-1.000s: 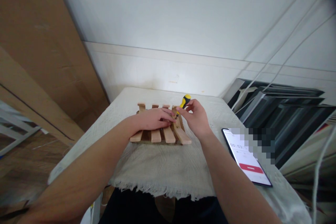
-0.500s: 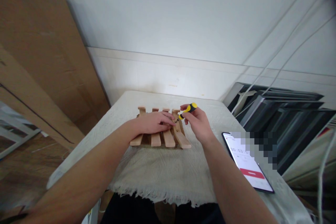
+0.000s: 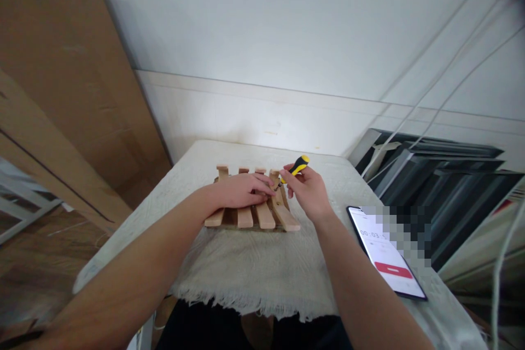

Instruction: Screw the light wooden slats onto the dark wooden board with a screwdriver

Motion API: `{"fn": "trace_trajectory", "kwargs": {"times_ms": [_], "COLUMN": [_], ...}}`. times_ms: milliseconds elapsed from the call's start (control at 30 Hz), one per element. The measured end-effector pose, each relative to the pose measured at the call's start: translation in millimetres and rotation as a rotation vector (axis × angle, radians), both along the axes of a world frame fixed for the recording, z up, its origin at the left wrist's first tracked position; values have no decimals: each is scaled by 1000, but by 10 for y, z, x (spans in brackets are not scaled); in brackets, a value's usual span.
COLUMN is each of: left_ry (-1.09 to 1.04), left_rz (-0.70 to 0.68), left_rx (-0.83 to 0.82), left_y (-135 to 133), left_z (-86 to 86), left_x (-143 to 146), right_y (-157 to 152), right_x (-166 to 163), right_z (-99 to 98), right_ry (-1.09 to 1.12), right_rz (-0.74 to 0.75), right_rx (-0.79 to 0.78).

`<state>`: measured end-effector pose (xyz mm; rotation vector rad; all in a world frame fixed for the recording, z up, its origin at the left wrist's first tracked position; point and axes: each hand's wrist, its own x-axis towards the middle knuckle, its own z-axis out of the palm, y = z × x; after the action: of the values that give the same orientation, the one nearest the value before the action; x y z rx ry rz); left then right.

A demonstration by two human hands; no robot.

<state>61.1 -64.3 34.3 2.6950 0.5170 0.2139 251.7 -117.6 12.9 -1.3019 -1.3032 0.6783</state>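
Pressing flat on the slatted rack (image 3: 262, 213), the left hand (image 3: 240, 190) hides its middle; right hand (image 3: 307, 190) grips the screwdriver (image 3: 296, 167).

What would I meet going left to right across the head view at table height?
Cardboard panel → left hand resting on the wooden slat rack → right hand gripping the yellow-and-black screwdriver → phone → dark panels leaning at the wall.

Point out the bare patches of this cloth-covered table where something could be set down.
Bare cream cloth lies between the slatted wooden rack and the frayed near edge, and left of the rack toward the table's left edge. Crowded: the rack itself, under the left hand and the right hand with the yellow-and-black screwdriver; the black smartphone fills the right side.
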Motion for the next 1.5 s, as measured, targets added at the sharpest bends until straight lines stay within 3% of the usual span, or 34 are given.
{"fn": "trace_trajectory", "kwargs": {"times_ms": [100,167,433,667,800,1067,1167,1300,1500], "left_ry": [-19,-34,-23,-50,-69,-51,-55,-53,-157], "left_rz": [-20,-26,-10,-10,-25,-39,-34,-31,6], "left_rx": [11,20,22,2,-6,-2,-8,-20,-122], "left_y": [14,17,3,13,13,28,20,28,11], "left_z": [-22,-31,-11,-19,-27,-45,-38,-35,21], "left_x": [-1,0,5,4,0,0,-4,-15,-36], "right_y": [2,12,29,5,14,21,65,169,287], "right_x": [12,20,-2,34,90,15,45,152,166], "right_z": [-3,-9,-33,-18,-27,-19,-37,-78,-260], "right_ry": [71,45,-191,-112,-37,-61,29,347,503], "right_rz": [145,165,-154,27,104,-47,-123,-245,-175], "right_rx": [32,32,126,46,80,53,0,71,-218]}}
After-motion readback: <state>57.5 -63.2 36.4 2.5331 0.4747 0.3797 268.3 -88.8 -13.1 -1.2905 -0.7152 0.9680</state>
